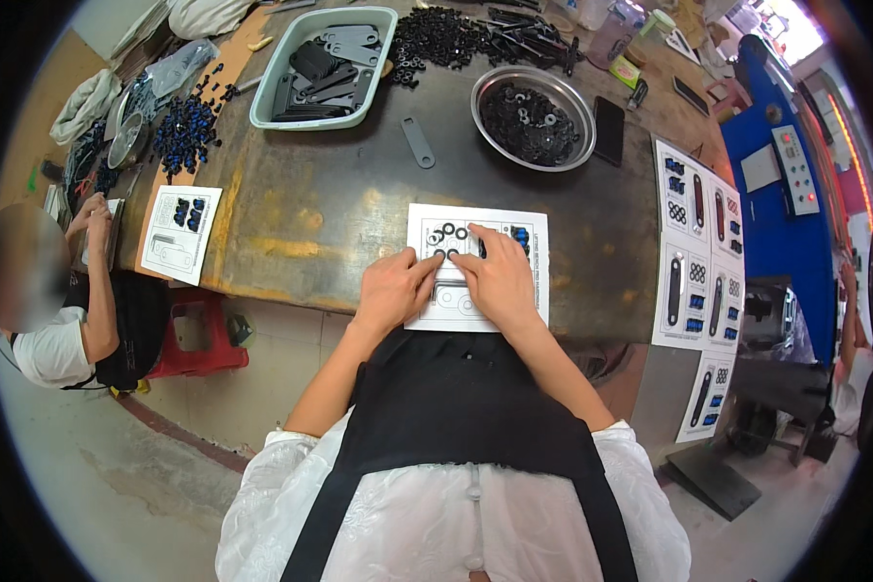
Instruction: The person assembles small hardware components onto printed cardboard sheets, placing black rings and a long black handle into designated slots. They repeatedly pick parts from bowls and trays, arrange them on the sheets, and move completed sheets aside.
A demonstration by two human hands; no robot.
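Observation:
A white printed sheet [538,291] lies at the table's near edge, in front of me. Several small black washers [448,230] show in a cluster on its upper left part; whether some are only printed, I cannot tell. My left hand [392,289] rests at the sheet's left side, index finger stretched to the lower washers and the other fingers bent. Across from it, my right hand [502,283] lies with fingers spread, its thumb by the same washers and a fingertip near the upper right one. Partly behind that hand are blue-and-black screw shapes [521,236].
Beyond the sheet are a flat grey metal link [418,143], a pale green bin [256,105] of flat parts and a steel bowl [588,145] of washers. Printed sheets [662,291] stand at right. Another person [53,339] sits at left near blue-black screws [186,131].

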